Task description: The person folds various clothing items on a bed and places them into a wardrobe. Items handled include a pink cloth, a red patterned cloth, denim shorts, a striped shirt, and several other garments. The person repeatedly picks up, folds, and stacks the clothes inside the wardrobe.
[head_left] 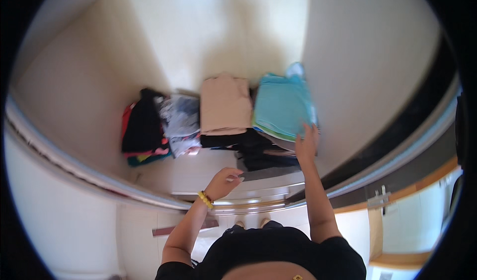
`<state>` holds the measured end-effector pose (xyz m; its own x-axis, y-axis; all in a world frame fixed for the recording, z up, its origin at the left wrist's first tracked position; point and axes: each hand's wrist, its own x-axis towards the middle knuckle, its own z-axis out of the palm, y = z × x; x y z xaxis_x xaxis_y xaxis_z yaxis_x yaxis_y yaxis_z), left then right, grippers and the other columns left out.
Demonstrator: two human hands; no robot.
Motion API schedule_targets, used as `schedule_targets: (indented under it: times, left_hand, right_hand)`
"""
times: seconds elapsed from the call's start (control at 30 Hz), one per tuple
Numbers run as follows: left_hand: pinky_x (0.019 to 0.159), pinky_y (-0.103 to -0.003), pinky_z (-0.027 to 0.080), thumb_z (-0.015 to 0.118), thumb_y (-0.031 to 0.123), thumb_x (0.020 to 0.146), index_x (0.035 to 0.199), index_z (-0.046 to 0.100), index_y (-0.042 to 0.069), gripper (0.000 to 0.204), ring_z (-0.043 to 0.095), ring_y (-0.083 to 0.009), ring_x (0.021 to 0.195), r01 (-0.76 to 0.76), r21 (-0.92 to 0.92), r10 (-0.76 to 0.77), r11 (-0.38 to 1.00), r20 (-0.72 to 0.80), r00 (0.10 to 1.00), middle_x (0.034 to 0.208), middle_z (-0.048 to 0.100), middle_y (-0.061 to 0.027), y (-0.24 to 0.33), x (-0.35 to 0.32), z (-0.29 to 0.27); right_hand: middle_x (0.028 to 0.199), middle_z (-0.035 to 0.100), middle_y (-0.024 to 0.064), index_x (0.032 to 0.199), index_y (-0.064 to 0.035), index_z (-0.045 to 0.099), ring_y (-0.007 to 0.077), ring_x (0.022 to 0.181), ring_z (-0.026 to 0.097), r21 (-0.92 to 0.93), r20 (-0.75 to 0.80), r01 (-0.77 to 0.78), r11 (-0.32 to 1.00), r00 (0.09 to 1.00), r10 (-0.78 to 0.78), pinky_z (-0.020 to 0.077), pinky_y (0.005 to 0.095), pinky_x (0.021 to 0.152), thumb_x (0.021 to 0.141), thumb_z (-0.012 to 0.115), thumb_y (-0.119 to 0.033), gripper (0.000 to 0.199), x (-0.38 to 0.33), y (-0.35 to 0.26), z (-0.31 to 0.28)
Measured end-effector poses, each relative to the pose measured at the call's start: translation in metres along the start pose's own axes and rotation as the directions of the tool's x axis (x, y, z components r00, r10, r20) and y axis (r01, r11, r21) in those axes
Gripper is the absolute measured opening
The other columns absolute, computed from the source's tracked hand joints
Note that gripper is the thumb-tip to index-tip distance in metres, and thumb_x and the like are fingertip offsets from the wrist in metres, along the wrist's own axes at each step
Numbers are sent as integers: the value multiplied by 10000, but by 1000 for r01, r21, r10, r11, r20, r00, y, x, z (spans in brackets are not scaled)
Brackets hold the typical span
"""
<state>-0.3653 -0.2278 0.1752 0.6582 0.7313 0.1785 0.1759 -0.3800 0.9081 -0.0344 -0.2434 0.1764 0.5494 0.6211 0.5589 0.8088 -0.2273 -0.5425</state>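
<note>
My right hand [307, 140] rests at the near right corner of a folded turquoise garment [282, 103], fingers apart and touching it. That garment tops a stack whose lower layers show green, white and grey edges. My left hand [224, 181], with a yellow beaded bracelet [205, 199] on its wrist, hovers near the front edge of the shelf. Its fingers are loosely bent and apart, and I see nothing held in them. Between the hands and the back wall lies a folded beige garment [225, 105] on top of black clothing [218, 140].
At the left sit a stack with a black garment [143, 126] over red and green ones, and a grey garment in clear plastic [183, 116]. Dark clothes [258, 153] lie toward the front. Cabinet walls close in both sides; a sliding-door track [248, 208] runs along the front.
</note>
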Motion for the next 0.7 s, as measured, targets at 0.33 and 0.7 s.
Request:
schedule_targets:
  times: [0.33,0.7]
  left_hand:
    - [808,-383,438,654,62,727,1116,377,-47,490,487,-285,927,672,339,360,658,-926,114,1063,447,-201,47,-137,-95]
    - [841,-479,451,696,274,752,1118,370,-42,583,482,-408,1008,754,437,92,490,-886,454,1067,454,-225,1,-161,-136]
  right_hand:
    - [1072,528,122,1024,-23,556,188,866,570,572,495,-314,758,869,-13,469,281,736,783,519,48,254,-173,-16,-44]
    - [961,590,109,1035,-47,569,211,722,603,432,435,-362,826,886,161,484,301,619,802,551,11,240,-250,-18,-93]
